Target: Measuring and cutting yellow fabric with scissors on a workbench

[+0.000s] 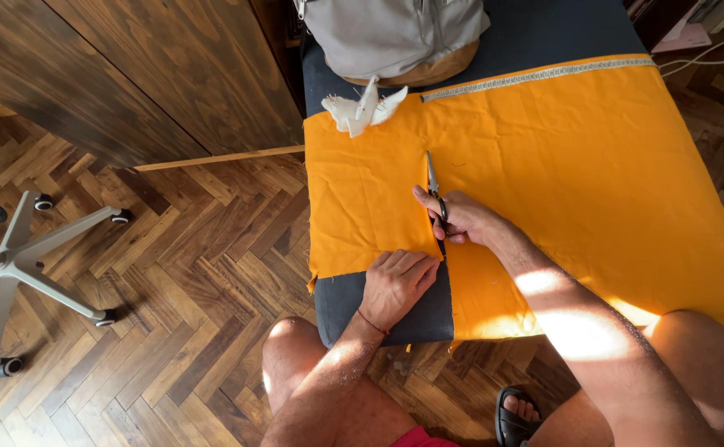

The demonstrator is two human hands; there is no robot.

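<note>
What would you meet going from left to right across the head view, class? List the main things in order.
Office chair base → white scrap of cloth → left hand flat on the orange fabric's near edge → scissors in the right hand → white cables.

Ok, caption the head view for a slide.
Right hand cuts orange cloth with scissors; left hand steadies it.
</note>
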